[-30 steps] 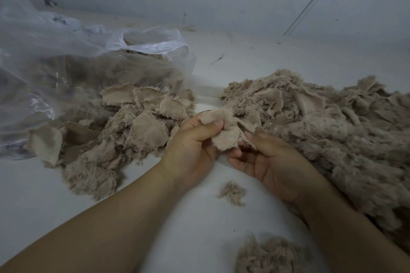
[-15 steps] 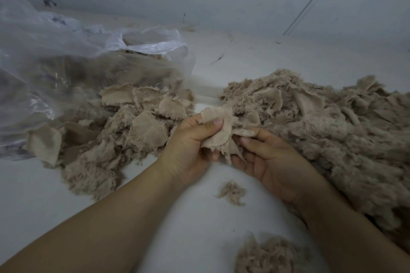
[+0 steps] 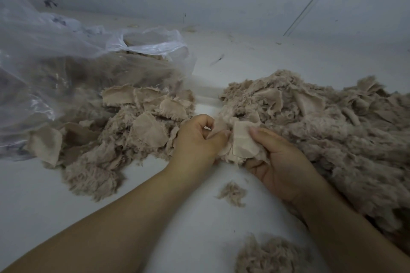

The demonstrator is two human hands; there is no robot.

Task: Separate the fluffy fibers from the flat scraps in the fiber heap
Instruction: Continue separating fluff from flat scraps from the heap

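A big heap of beige fluffy fibers mixed with flat scraps (image 3: 321, 131) fills the right side of the white surface. A second pile of flat scraps and fluff (image 3: 124, 133) lies at the left, in front of the bag. Between the two piles, my left hand (image 3: 197, 139) and my right hand (image 3: 277, 162) hold one flat beige scrap with fluffy edges (image 3: 243, 142). The left fingers are curled round its left part. The right thumb presses on its right edge, with the fingers beneath it.
A clear plastic bag (image 3: 66, 68) with more beige material lies open at the back left. A small fiber tuft (image 3: 231, 193) lies below my hands, and a larger fluffy clump (image 3: 266, 255) sits at the bottom edge. A grey wall stands behind.
The scrap has been turned and spread between my hands, its flat face now up. My left fingers have curled tighter and my right thumb has moved onto the scrap.
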